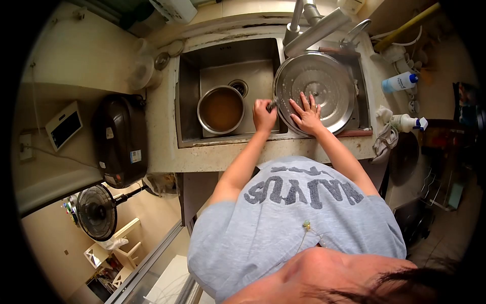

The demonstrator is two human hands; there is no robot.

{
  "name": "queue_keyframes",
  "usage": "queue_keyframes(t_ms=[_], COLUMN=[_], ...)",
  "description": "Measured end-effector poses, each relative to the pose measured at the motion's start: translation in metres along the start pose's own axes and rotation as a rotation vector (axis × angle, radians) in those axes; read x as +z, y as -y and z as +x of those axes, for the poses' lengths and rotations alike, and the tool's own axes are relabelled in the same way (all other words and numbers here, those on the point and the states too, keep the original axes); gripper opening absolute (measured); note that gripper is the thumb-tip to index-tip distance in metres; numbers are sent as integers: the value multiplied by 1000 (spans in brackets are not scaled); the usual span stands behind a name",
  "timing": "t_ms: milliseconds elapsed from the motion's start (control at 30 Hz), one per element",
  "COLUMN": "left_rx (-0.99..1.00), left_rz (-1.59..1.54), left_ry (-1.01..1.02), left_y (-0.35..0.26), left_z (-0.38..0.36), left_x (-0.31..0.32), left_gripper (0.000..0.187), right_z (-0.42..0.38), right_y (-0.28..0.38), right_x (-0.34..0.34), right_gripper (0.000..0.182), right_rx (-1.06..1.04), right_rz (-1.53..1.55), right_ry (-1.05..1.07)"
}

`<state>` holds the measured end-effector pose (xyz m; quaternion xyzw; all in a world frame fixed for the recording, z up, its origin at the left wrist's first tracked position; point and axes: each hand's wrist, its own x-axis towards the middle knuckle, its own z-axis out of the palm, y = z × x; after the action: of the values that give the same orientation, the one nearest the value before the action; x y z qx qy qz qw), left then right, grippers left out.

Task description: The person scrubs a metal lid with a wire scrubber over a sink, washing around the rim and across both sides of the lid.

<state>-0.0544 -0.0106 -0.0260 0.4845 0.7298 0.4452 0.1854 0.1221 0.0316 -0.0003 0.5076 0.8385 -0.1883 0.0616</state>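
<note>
A large round steel lid [334, 83], wet and streaked with droplets, lies over the right sink basin. My right hand [307, 117] rests on its near left part, fingers spread flat against the metal. At the lid's left rim, my left hand [264, 116] is closed around a small dark, coarse piece that looks like a steel wool scrubber [272, 105]. Much of the scrubber is hidden by my fingers. In the left sink basin [212, 63] sits a round metal pot [201, 112] with brownish liquid in it, beside the drain [238, 87].
A faucet [293, 30] stands behind the sink, its wide spout reaching over the lid's back edge. To the right are a white bottle with a blue cap [400, 82], a spray bottle [407, 122] and a cloth [386, 139]. A dark appliance [119, 139] stands at the left.
</note>
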Motion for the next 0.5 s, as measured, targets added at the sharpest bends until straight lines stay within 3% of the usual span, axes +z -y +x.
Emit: queue_keyframes(t_ms=[133, 233, 333, 433, 500], left_rx=[-78, -139, -177, -397, -442], left_rz=[-16, -5, -8, -192, -342], left_ry=[46, -87, -50, 106, 164], left_y=[-11, 2, 14, 66, 55], left_z=[-15, 34, 58, 41, 36], left_x=[-4, 14, 23, 48, 33], left_gripper=[18, 23, 27, 32, 33], right_z=[1, 3, 1, 1, 0], right_y=[-2, -4, -5, -7, -7], right_x=[1, 2, 4, 0, -2], right_gripper=[55, 55, 55, 56, 56], right_rx=[-4, -22, -31, -36, -51], right_rz=[-8, -9, -21, -14, -17], right_ry=[57, 62, 81, 122, 120])
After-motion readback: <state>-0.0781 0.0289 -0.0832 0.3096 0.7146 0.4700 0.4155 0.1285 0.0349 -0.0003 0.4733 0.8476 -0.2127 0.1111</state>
